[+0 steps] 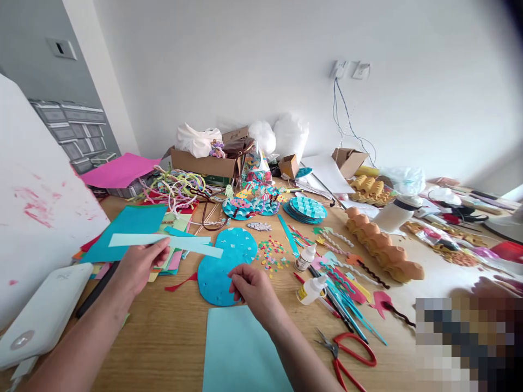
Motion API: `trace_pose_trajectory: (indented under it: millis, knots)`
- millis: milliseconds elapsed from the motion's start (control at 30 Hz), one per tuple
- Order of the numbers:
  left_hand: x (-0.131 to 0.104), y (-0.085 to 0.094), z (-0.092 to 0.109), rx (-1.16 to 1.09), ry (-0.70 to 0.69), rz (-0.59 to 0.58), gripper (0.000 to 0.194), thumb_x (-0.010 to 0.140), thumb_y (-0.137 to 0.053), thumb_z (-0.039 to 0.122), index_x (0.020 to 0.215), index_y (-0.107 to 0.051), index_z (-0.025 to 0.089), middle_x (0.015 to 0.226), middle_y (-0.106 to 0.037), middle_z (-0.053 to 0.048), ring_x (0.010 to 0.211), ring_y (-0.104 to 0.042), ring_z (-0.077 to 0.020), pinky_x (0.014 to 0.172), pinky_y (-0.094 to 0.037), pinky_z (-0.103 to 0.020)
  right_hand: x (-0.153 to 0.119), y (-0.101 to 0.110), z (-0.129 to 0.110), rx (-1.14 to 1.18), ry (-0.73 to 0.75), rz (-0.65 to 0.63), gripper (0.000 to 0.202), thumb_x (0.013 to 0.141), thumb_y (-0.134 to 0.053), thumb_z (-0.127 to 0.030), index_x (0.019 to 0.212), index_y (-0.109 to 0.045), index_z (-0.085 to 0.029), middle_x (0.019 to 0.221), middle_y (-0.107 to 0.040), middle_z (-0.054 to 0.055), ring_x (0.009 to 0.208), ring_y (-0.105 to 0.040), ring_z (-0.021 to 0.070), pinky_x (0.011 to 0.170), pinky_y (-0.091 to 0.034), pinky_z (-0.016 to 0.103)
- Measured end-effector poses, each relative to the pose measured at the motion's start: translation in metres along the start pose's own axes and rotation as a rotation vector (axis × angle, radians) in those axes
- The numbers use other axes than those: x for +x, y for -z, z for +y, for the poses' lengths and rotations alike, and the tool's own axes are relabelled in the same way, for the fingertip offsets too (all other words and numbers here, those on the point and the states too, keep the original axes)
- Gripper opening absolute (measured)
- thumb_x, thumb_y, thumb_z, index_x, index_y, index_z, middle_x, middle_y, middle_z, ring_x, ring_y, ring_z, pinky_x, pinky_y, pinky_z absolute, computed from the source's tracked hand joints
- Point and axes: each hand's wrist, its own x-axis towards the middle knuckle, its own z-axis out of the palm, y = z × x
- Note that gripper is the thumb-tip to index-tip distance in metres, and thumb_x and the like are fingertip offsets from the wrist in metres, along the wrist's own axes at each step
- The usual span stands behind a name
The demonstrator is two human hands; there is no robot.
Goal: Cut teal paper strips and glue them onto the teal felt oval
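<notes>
Pinched between thumb and fingers of my left hand (145,261) are pale blue paper strips (200,249), held crosswise above the table. My right hand (253,291) has its fingers curled together over the lower of two blue round discs (235,245); whatever is between the fingertips is hidden. Small pale paper bits dot the upper disc. Below my right hand lies a pale blue paper sheet (241,354), partly covered by my forearm. Red-handled scissors (343,351) rest open on the table to the right.
Two glue bottles (312,288) stand right of the discs, beside scattered confetti (272,253). Coloured paper (134,226) is stacked at the left, near a white power bank (41,316). An egg carton (382,245) lies right. Another person's hand (496,288) shows at the right edge.
</notes>
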Motion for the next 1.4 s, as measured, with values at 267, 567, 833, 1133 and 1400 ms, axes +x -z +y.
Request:
trace_pose_trajectory:
  millis: [267,567,833,1133,1400]
  knots:
    - [0.058,-0.004,-0.018,0.094,0.130,-0.005,0.020,0.076,-0.062,0.028,0.067,-0.057,0.011,0.061,-0.056,0.000,0.050,-0.050,-0.0086,0.045,-0.041,-0.020,-0.032,0.009,0.008,-0.141,0.047,-0.095,0.014,0.076,-0.045,-0.021,0.074,-0.058,-0.016,0.058,-0.058,-0.003,0.046,-0.050,0.0072,0.044,-0.034,0.017]
    - [0.063,0.002,-0.027,0.226,0.196,-0.088,0.027,0.087,-0.052,0.029,0.110,-0.053,0.014,0.108,-0.057,-0.007,0.090,-0.058,-0.0192,0.075,-0.051,-0.038,-0.047,0.018,0.020,-0.219,0.011,-0.083,0.017,0.077,-0.044,-0.019,0.074,-0.060,-0.017,0.058,-0.057,-0.003,0.048,-0.052,0.0077,0.047,-0.037,0.017]
    - [0.057,0.005,-0.024,0.178,0.109,-0.049,0.009,0.083,-0.056,0.020,0.082,-0.054,0.012,0.069,-0.056,0.002,0.052,-0.051,-0.0072,0.045,-0.041,-0.018,-0.045,0.017,0.031,-0.211,-0.001,-0.077,0.017,0.076,-0.043,-0.019,0.073,-0.059,-0.017,0.057,-0.057,-0.004,0.048,-0.051,0.0074,0.047,-0.037,0.017]
    - [0.047,0.026,-0.029,0.193,-0.079,0.098,0.063,0.070,-0.059,0.029,0.122,-0.027,0.015,0.061,-0.051,0.006,0.045,-0.048,-0.0106,0.037,-0.032,-0.018,-0.049,0.021,0.034,-0.243,0.000,-0.063,0.016,0.079,-0.043,-0.021,0.072,-0.057,-0.017,0.059,-0.058,-0.002,0.050,-0.052,0.0083,0.049,-0.038,0.018]
    - [0.063,0.039,-0.014,0.674,-0.378,0.009,0.028,0.070,-0.051,0.029,0.095,-0.056,0.019,0.081,-0.057,-0.003,0.076,-0.056,-0.0208,0.069,-0.044,-0.030,-0.054,0.025,0.032,-0.315,0.001,-0.056,0.016,0.079,-0.042,-0.022,0.074,-0.057,-0.017,0.060,-0.057,-0.002,0.050,-0.052,0.0088,0.048,-0.037,0.018]
